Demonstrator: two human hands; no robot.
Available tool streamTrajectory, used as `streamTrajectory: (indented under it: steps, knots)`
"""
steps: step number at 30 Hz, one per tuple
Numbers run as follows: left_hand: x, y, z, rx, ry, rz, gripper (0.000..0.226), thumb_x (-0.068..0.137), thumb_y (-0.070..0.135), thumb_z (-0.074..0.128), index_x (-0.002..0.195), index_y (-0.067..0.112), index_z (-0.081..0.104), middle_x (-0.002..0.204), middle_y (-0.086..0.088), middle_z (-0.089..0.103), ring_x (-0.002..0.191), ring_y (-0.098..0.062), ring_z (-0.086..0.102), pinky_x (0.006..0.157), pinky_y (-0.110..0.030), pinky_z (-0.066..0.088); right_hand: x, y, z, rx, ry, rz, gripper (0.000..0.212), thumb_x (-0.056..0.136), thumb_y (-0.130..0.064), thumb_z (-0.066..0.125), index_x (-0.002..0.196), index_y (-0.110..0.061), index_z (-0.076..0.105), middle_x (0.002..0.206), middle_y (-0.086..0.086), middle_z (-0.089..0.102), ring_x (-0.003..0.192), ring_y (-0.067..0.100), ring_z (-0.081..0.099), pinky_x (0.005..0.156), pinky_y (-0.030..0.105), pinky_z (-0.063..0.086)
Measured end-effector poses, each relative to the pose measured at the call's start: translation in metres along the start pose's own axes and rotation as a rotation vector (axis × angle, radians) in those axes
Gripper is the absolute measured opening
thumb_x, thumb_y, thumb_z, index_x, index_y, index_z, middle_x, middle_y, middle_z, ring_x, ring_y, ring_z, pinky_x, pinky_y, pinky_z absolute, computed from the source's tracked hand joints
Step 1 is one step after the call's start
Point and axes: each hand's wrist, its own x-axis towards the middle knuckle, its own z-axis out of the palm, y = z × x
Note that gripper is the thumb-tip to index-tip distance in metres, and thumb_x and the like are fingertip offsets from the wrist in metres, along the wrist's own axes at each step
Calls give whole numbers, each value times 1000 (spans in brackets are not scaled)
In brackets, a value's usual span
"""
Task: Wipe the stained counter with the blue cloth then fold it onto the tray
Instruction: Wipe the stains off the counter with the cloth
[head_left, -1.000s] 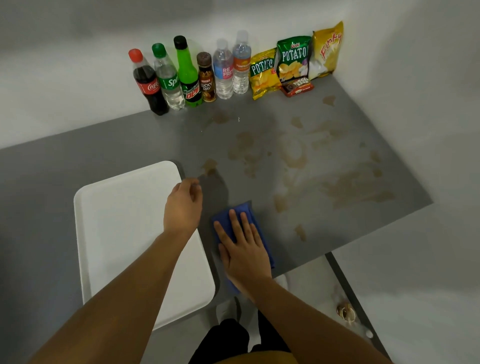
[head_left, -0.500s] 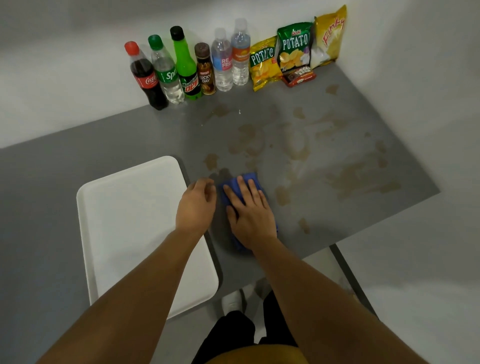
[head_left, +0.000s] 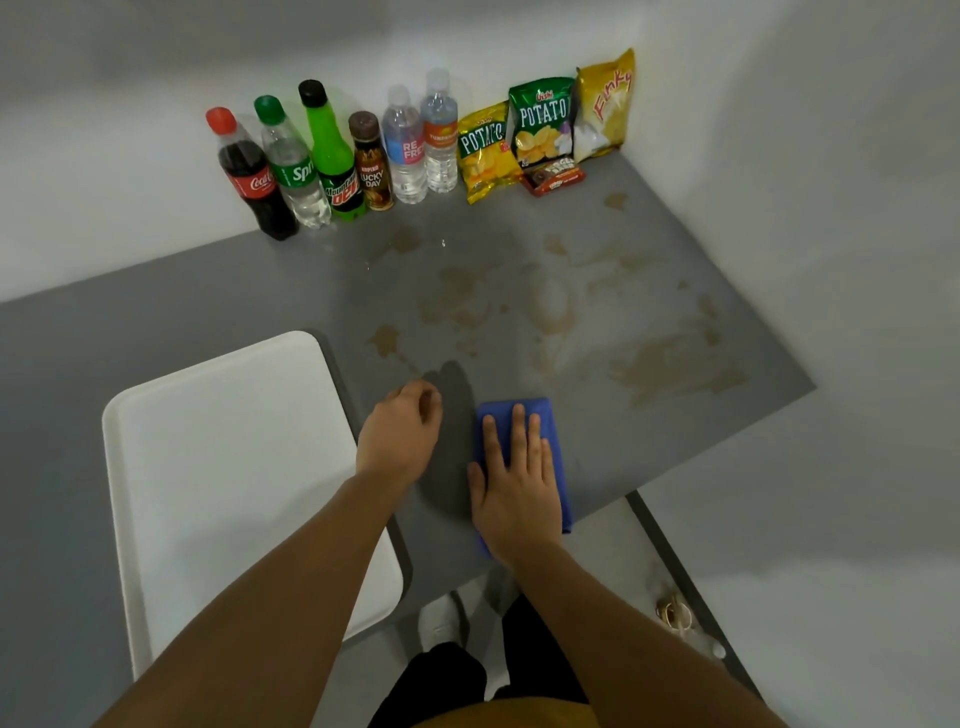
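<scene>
The blue cloth (head_left: 501, 408) lies folded on the grey counter (head_left: 649, 447) close to its near edge. My right hand (head_left: 514, 488) presses flat on top of it, fingers spread and pointing away from me, covering most of it. My left hand (head_left: 397, 436) rests on the counter just left of the cloth, fingers loosely curled with nothing in them. The white tray (head_left: 223, 441) sits to the left, bare, its right edge beside my left hand. Brown stains (head_left: 675, 364) spread over the counter beyond and to the right of the cloth.
Several drink bottles (head_left: 332, 156) and snack bags (head_left: 540, 124) line the back wall. A white wall (head_left: 831, 234) bounds the counter on the right. The counter's near edge runs just below the cloth, with my legs and the floor (head_left: 613, 551) under it.
My right hand pushed the cloth away and to the left beside my left hand, then slid it back toward the near edge and to the right. My left hand has stayed by the tray's edge.
</scene>
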Motion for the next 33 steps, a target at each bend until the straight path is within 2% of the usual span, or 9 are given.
streamTrajectory:
  steps: [4, 8, 14, 20, 23, 25, 29, 31, 33]
  knots:
    - [-1, 5, 4, 9, -15, -7, 26, 104, 43, 45, 112, 23, 61, 85, 2, 65, 71, -18, 62, 64, -30, 49, 26, 4, -8, 40, -18, -95, 61, 108, -54, 21, 163, -31, 11, 172, 4, 2, 158, 23, -7, 125, 38, -3]
    - [1, 10, 6, 17, -28, -16, 24, 104, 41, 46, 109, 23, 62, 88, -2, 67, 76, -23, 65, 73, -36, 57, 65, 26, -22, 119, -17, -151, 58, 108, -53, 25, 162, -35, 18, 172, -1, 5, 158, 22, 0, 127, 39, 5]
    - [3, 20, 10, 36, -3, -1, 24, 102, 38, 49, 100, 20, 64, 85, -5, 68, 75, -29, 65, 70, -39, 56, 94, 80, -39, 120, 0, -68, 57, 108, -54, 20, 162, -37, 16, 172, -4, 2, 158, 21, -3, 128, 40, 5]
    - [9, 46, 20, 27, -33, 7, 29, 102, 40, 47, 90, 19, 61, 80, -9, 65, 73, -33, 63, 63, -37, 50, 72, 121, -45, 95, 4, 32, 57, 108, -52, 16, 163, -37, 11, 172, -5, -3, 157, 17, -12, 128, 40, 2]
    - [13, 57, 25, 21, -43, 13, 32, 103, 41, 47, 92, 16, 63, 80, -8, 66, 72, -32, 63, 63, -37, 51, 53, 119, -41, 56, 1, 51, 59, 109, -48, 18, 164, -32, 4, 171, 1, -7, 157, 22, -11, 128, 42, 2]
    - [13, 62, 28, 29, -50, 20, 33, 103, 40, 47, 90, 15, 63, 79, -8, 65, 71, -30, 61, 61, -35, 46, 42, 109, -35, 12, -9, 66, 61, 108, -49, 14, 163, -30, -3, 171, 5, -12, 157, 25, -12, 128, 43, -1]
    - [13, 69, 34, 61, -73, 9, 36, 104, 40, 45, 80, 15, 55, 68, -4, 55, 64, -30, 56, 56, -33, 37, 41, 86, -26, 6, -68, -17, 64, 106, -53, 5, 161, -27, -17, 167, 6, -26, 153, 21, -29, 125, 40, -14]
    - [13, 74, 36, 75, -53, 12, 36, 104, 39, 46, 80, 14, 57, 65, -2, 53, 61, -27, 55, 54, -32, 35, 51, 82, -28, 27, -64, -87, 63, 107, -52, 7, 162, -27, -11, 168, 5, -22, 153, 19, -29, 123, 37, -18]
    - [14, 78, 36, 80, -30, 12, 35, 104, 38, 47, 83, 13, 60, 67, -5, 57, 62, -29, 57, 55, -33, 39, 62, 83, -32, 41, -60, -132, 63, 107, -52, 11, 164, -29, -3, 170, 4, -16, 154, 19, -25, 124, 37, -15]
